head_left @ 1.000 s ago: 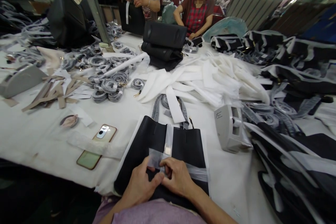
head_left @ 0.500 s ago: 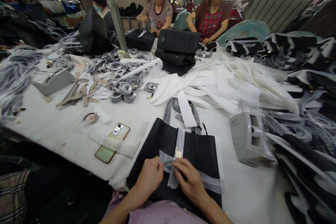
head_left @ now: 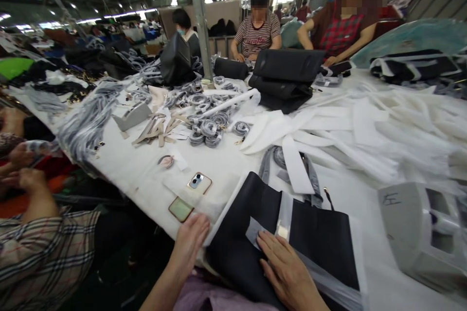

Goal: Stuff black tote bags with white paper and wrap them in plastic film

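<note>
A black handbag [head_left: 321,233] lies flat at the table's near edge, its wrapped handles [head_left: 310,175] pointing away from me. Translucent wrapping strips [head_left: 286,209] run along and across its front, with a pale clasp piece [head_left: 282,230] where they meet. My right hand [head_left: 282,262] rests on the bag with fingers stretched out, pressing over the loose end of a strip [head_left: 254,232]. Off the bag's left side, my left hand [head_left: 191,238] holds nothing, fingers extended, close to a phone [head_left: 181,208] partly covered by a thin translucent sheet.
A grey tape dispenser [head_left: 408,233] stands to the right. Beyond the bag spread white foam strips [head_left: 339,126] and folded black bags [head_left: 284,77]. Coiled wrapped straps [head_left: 209,129] and beige strips [head_left: 158,131] lie left of centre. Co-workers sit across the table; another person's plaid sleeve [head_left: 32,248] is at left.
My left hand has let go of the strip and moved left off the bag. My right hand has flattened over the strip. The view has swung left.
</note>
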### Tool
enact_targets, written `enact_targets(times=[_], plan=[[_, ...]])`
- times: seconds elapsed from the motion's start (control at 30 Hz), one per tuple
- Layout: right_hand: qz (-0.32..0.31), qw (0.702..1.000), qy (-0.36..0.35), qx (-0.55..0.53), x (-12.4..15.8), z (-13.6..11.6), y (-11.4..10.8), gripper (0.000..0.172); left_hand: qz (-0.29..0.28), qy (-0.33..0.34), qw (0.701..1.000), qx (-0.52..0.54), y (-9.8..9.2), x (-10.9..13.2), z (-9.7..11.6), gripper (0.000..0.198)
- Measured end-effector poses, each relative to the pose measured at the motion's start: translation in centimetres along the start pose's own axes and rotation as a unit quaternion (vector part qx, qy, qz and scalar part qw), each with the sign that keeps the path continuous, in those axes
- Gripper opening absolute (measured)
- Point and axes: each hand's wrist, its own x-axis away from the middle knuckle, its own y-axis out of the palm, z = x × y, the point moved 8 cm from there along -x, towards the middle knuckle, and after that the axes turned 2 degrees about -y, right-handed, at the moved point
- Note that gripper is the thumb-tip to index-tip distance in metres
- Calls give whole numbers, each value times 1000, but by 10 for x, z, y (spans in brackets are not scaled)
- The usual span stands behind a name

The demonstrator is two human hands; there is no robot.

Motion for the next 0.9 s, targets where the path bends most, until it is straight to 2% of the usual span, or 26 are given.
enact_targets(times=[0.07,0.17,0.3,0.43,0.5,0.57,0.63,0.7,0.8,0.9], plan=[[3,1000,-2,2,0,0,0,48,-38,-29,999,24,13,-5,-11,19],[9,1000,4,-7,0,1,-1,48,-67,-63,995,47,32,-15,-19,20],[9,999,19,-30,1,2,-3,50,-94,-80,991,44,44,-34,-11,27],[0,998,37,-60,1,3,-3,51,-82,-8,996,45,45,-38,23,34],[-1,996,46,-79,1,3,-4,52,-77,43,994,56,50,-27,40,37],[-2,994,55,-92,1,3,-5,52,-112,107,988,17,64,-6,52,42],[-11,993,62,-102,1,2,-6,52,-187,186,961,-89,90,22,54,45],[-23,991,72,-110,0,2,-7,51,-259,259,907,-208,117,51,42,44],[-39,987,83,-129,-2,1,-8,52,-322,306,844,-301,146,76,11,43],[-35,982,90,-161,2,1,-2,51,-379,331,793,-343,166,87,-14,43]])
